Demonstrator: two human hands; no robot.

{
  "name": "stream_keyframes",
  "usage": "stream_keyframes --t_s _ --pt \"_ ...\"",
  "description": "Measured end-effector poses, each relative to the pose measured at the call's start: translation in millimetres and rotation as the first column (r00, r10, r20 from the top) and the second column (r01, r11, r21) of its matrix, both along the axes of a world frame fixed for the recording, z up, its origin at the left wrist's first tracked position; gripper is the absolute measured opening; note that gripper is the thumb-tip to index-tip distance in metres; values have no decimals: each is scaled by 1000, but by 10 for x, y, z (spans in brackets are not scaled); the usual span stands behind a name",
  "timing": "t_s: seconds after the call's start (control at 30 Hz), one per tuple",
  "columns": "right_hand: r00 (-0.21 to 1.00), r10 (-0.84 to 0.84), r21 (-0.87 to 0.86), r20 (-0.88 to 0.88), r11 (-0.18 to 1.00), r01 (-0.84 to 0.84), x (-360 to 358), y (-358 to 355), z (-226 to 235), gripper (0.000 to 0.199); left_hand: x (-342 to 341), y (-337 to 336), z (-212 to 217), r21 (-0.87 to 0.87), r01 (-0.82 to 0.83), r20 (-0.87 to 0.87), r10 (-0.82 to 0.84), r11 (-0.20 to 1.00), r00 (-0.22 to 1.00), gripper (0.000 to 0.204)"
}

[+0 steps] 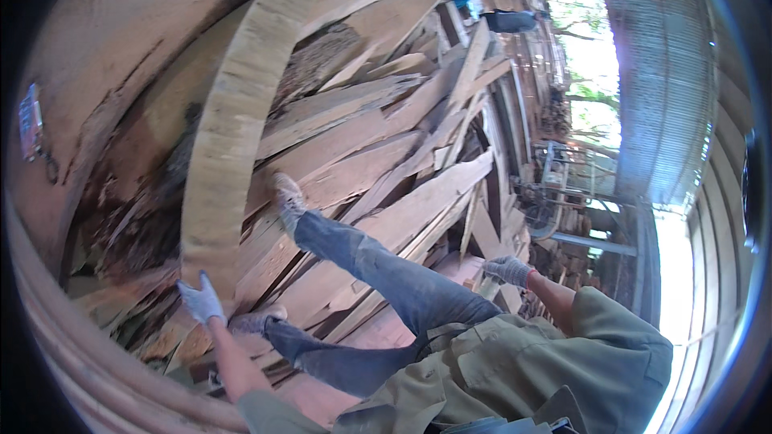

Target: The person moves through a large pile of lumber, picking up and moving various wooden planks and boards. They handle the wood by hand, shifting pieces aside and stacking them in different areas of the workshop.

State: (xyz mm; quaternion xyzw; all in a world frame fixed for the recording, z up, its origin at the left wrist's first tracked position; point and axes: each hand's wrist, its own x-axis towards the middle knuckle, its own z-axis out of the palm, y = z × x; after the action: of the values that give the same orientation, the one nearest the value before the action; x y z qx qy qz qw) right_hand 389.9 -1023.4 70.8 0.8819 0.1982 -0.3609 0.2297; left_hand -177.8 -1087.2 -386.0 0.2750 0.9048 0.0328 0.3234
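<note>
A long, pale sawn board stretches from the top of the view down to my left hand. My left hand, in a pale work glove, rests against the board's near end. Its fingers are stretched and apart at the corner, and the underside of the hand is hidden. Out to the right, away from the board, my right hand wears a grey glove with a red cuff. Its fingers are curled together, and nothing shows in them. A heap of rough wooden slabs lies under and around my shoes.
A large brown timber surface fills the upper left, with a small colourful packet on it. Machinery with a wheel stands at right, near a corrugated metal sheet. Two people are far off at the top.
</note>
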Motion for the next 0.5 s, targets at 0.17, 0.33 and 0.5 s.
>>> stream_keyframes --t_s 0.17,0.33,0.5 --pt "996 -22 -148 83 988 34 -72 -183 112 34 -297 416 -644 -74 112 152 -100 991 983 78" --pt "995 -10 -134 98 991 23 -103 -221 57 39 -520 404 -1151 11 -111 554 87 994 828 61" --pt "998 32 -9 46 999 -32 -59 -244 -120 40 -474 374 -798 47 -81 497 47 996 866 51"
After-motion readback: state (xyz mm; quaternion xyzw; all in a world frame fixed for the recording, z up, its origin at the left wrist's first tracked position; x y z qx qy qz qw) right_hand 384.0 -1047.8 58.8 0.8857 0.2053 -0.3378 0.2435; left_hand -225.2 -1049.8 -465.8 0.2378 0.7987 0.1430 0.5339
